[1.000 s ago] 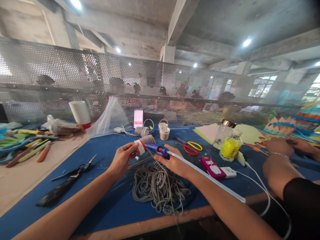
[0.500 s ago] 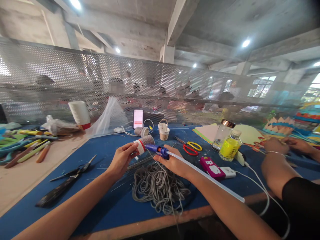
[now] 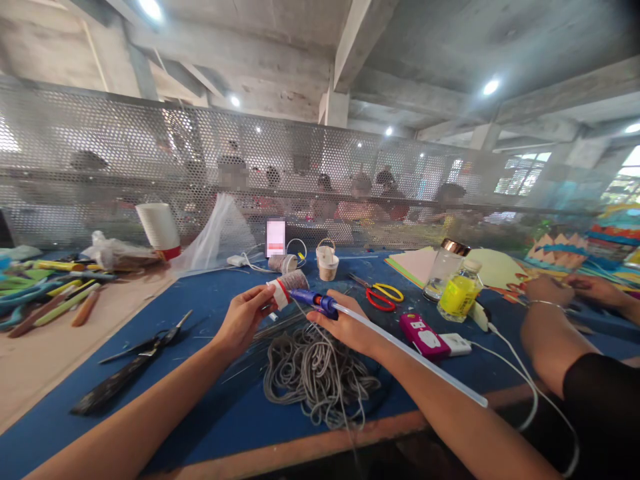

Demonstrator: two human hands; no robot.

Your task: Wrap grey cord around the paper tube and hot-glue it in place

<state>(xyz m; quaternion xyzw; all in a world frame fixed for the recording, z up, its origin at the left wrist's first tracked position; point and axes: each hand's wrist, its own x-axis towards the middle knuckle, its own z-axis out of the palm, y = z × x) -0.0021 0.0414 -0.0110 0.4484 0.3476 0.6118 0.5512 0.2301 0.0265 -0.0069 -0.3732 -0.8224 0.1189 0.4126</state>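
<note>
My left hand is closed on a small paper cup, tipped on its side, its white and red end towards my fingers and its far part wrapped in grey cord. In my right hand is a blue glue gun, a long clear glue stick jutting from its back. The gun's nozzle is at the cup's side; whether they touch I cannot tell. Beneath both hands lies a loose heap of grey cord, one strand running up towards the cup.
Black scissors lie at left, red-and-yellow scissors beyond my right hand. Small cord-wrapped buckets and a phone stand behind. A purple power bank, yellow bottle and glass jar sit right, near a co-worker's arms.
Almost nothing differs. Both hands keep the cup and glue gun in nearly the same place.
</note>
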